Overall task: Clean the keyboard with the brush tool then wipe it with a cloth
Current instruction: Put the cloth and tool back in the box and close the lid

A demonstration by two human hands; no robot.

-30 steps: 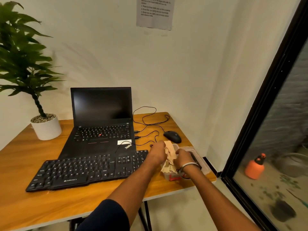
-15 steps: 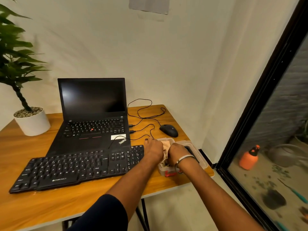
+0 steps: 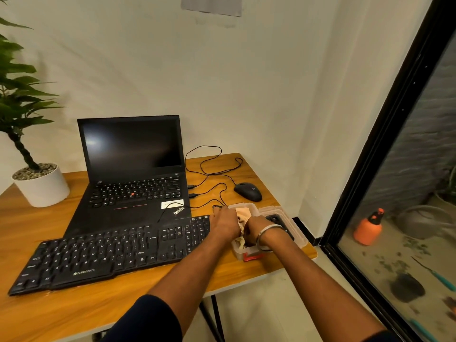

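A black full-size keyboard point(image 3: 108, 255) lies along the front of the wooden table point(image 3: 74, 314). At its right end stands a clear plastic box point(image 3: 297, 239) with a red label. A beige cloth point(image 3: 243, 214) sits bunched in the box. My left hand point(image 3: 225, 224) and my right hand point(image 3: 256, 229) are both down in the box, fingers curled around the cloth. A dark object point(image 3: 277, 220) lies in the box's right part, half hidden by my right wrist. No brush is plainly visible.
An open black laptop point(image 3: 133, 174) stands behind the keyboard, with cables point(image 3: 212, 169) running to a black mouse point(image 3: 248, 191). A potted plant point(image 3: 39, 183) occupies the far left corner. A black-framed glass door point(image 3: 385, 149) is on the right.
Both hands have lowered the cloth from above the box down into it. The view has shifted slightly.
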